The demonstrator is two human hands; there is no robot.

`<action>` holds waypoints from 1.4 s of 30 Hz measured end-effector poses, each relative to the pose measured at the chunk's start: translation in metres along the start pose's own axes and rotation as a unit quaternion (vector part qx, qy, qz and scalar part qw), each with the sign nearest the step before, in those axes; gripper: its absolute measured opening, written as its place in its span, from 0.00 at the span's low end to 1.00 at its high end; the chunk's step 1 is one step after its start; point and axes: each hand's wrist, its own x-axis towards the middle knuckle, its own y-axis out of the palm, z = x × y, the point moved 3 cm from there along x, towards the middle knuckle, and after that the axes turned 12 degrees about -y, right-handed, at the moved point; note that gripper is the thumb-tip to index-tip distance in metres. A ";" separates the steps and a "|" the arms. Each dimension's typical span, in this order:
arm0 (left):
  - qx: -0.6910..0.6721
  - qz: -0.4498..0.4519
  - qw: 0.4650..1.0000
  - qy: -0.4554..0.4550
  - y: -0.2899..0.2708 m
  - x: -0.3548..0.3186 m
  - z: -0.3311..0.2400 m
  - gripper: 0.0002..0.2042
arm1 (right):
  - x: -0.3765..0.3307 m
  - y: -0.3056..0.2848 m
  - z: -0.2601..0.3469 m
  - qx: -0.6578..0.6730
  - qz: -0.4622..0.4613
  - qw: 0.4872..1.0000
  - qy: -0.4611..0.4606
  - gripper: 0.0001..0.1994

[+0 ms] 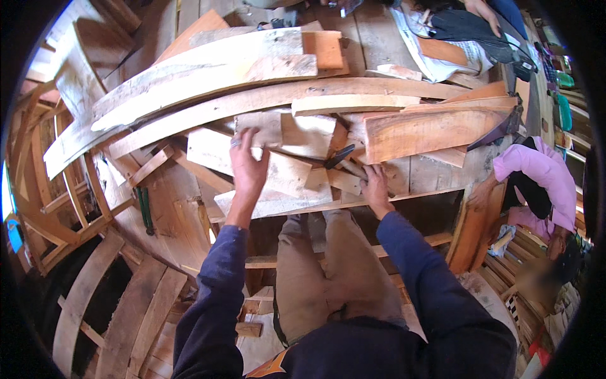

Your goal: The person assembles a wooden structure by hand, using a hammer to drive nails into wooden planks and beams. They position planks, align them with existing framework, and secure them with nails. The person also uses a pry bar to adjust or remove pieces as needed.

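Over a pile of short wooden offcuts on the bench, my left hand (250, 165) is spread, its fingertips at a small square board (260, 129). A ring shows on one finger. Just below that hand lies another pale wood block (288, 174). To the right, my right hand (377, 191) is curled at the bench's near edge, round what looks like the wooden handle of a hammer. The dark hammer head (339, 156) rests among the offcuts, left of those fingers. Part of the handle is hidden by the hand.
Long curved planks (208, 95) cross the bench beyond my hands. A wide reddish board (435, 131) lies at right. Green-handled pliers (145, 211) hang or lean at left. A person in a pink sleeve (536, 170) bends close on the right; another person's hand (483, 14) is at the far right.
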 end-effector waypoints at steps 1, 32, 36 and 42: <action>0.034 0.019 0.998 0.041 0.015 0.008 -0.024 0.23 | -0.002 0.004 -0.004 -0.025 -0.002 1.000 0.015 0.27; -0.342 -0.046 0.867 -0.360 -0.144 -0.102 -0.028 0.10 | 0.018 -0.111 0.114 0.644 0.062 0.737 0.195 0.30; -0.427 0.010 0.802 -0.417 -0.165 -0.176 0.020 0.09 | 0.036 -0.122 0.141 0.760 0.228 0.591 0.144 0.29; -0.467 0.040 0.774 -0.425 -0.134 -0.267 0.076 0.13 | 0.067 -0.151 0.204 0.636 0.292 0.713 0.051 0.32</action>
